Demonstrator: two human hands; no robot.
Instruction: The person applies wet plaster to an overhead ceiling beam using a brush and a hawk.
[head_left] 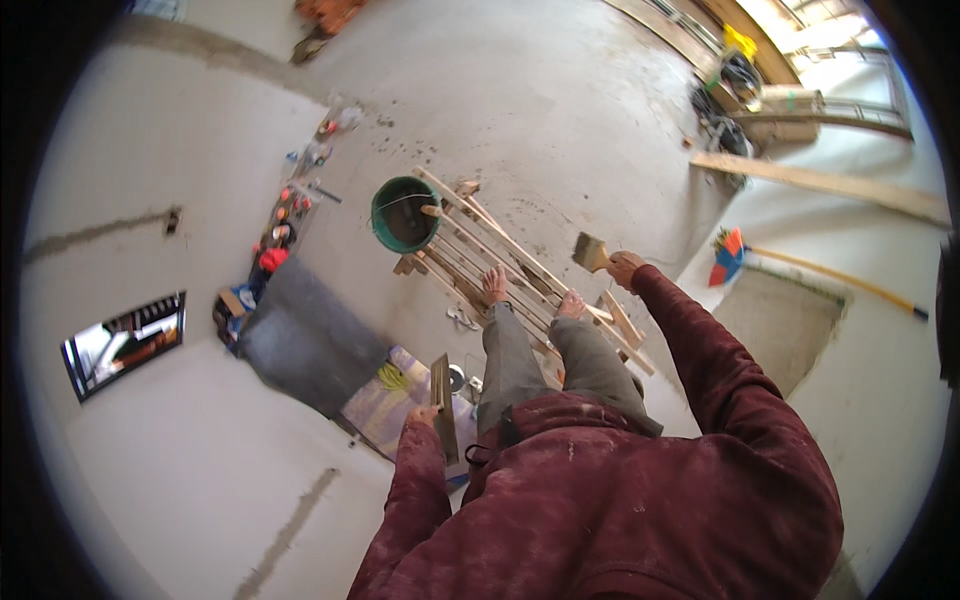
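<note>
On the slatted stand: a person in a maroon top, with bare feet on the slats, seen from above.
Bucket: round and green, at the stand's far end, ahead of the feet; a thin wire handle crosses its mouth.
Bucket's contents: a dark grey mix; its depth is hard to judge.
Right hand: fingers closed round the handle of a wide brush, bristles pointing left, held out well apart from the bucket.
Left hand: closed on a long, flat trowel, out to the person's left; the fingers are partly hidden.
Stand's edges: narrow, with gaps between slats; both hands reach out past the sides.
Floor: grey, spreading wide ahead and to the right.
Left side: a dark sheet beyond the trowel.
Right side: a long pole and a plank.
</note>
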